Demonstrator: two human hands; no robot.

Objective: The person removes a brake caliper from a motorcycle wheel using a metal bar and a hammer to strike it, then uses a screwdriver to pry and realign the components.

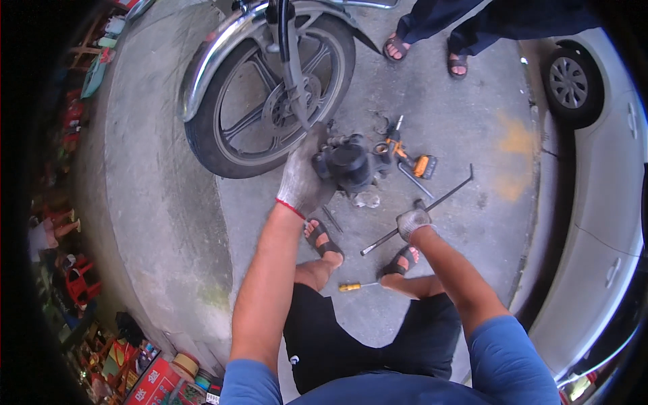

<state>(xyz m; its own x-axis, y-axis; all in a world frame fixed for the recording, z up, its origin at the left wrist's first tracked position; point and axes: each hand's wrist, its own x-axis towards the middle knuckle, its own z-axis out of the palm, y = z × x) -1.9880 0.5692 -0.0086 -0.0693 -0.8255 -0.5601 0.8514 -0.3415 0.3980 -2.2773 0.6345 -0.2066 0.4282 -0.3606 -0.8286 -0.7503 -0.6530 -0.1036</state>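
Observation:
My left hand [304, 175], in a soiled white work glove with a red cuff, grips the left side of a dark, greasy engine part [351, 162] on the concrete. Its fingertips are dark and partly blend into the part. Closed around a long L-shaped socket wrench [445, 196] is my gloved right hand [413, 223]. The bar slants from near my right foot up to its bent end at the right, apart from the engine part. Beside the part lie an orange and black cordless power tool [405, 154], a metal tube [415, 180] and a crumpled whitish rag [366, 197].
A motorcycle front wheel [223, 135] stands just beyond my left hand. A yellow-handled screwdriver [351, 287] and a thin rod [332, 219] lie near my sandalled feet. Another person's feet [396, 48] are at the far side. A pale car [594, 236] borders the right.

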